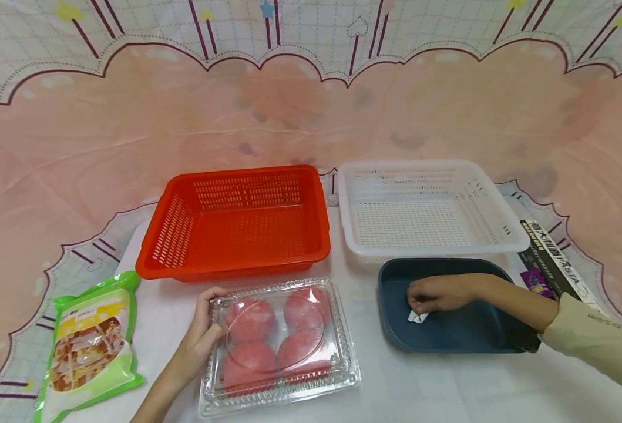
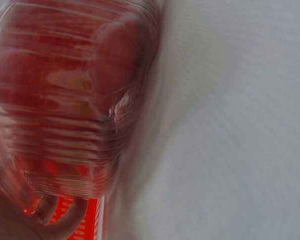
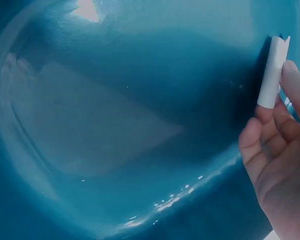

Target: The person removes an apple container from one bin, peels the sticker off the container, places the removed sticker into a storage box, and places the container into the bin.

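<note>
A clear plastic clamshell box (image 1: 279, 346) with several round red items inside lies on the white cloth at the front. My left hand (image 1: 201, 329) grips its left edge, thumb at the lid's rim; the left wrist view shows fingers (image 2: 72, 220) curled at the box's end. Inside the dark blue basin (image 1: 464, 345), my right hand (image 1: 440, 295) pinches a small white rolled slip, perhaps paper (image 3: 273, 72), between thumb and fingers. In the head view, most of that slip is hidden under the hand.
Behind stand a red basket (image 1: 242, 235) and a white basket (image 1: 406, 226). A green food bag (image 1: 86, 349) lies at the left. Beyond the basin are a black-and-white pasta package (image 1: 554, 258) and a small purple packet (image 1: 537, 283). Patterned cloth (image 1: 184, 129) hangs behind.
</note>
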The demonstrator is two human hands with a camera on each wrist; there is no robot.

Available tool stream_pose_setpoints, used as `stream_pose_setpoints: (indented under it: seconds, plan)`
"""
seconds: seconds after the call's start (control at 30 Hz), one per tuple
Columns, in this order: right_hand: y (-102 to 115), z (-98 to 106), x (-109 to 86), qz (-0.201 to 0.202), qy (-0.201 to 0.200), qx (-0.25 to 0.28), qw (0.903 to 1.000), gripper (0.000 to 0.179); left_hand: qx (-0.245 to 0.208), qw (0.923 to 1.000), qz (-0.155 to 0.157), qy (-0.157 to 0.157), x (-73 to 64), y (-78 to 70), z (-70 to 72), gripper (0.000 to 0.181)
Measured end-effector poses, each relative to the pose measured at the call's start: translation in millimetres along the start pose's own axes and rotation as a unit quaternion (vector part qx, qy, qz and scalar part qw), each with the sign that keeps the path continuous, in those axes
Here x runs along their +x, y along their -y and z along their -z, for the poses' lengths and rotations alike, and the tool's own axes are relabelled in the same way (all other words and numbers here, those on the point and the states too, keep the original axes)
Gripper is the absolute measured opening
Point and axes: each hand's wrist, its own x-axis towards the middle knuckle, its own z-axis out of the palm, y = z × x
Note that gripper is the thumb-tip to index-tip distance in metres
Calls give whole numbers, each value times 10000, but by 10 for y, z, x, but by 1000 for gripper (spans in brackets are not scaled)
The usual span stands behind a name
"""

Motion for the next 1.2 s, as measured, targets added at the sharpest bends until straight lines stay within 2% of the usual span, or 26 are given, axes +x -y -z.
stream_pose_setpoints:
  seconds: [0.27,0.57,1.0,1.2]
  plan:
    - [8,-39,17,-103,-108,-318,9994,6,-8,10000,-9,11,4,8,7,62]
    - [8,-52,-1,-322,-152,-163,9992,9,54,9998,180,6,-10,-13,-4,61]
    - [-24,-12,-2,-17,-295,161,9994,9,41,9997,231,44,5,-8,7,61]
    - [15,45,-12,40,-486,210,9986,11,73,9995,301,29,7,-12,7,60]
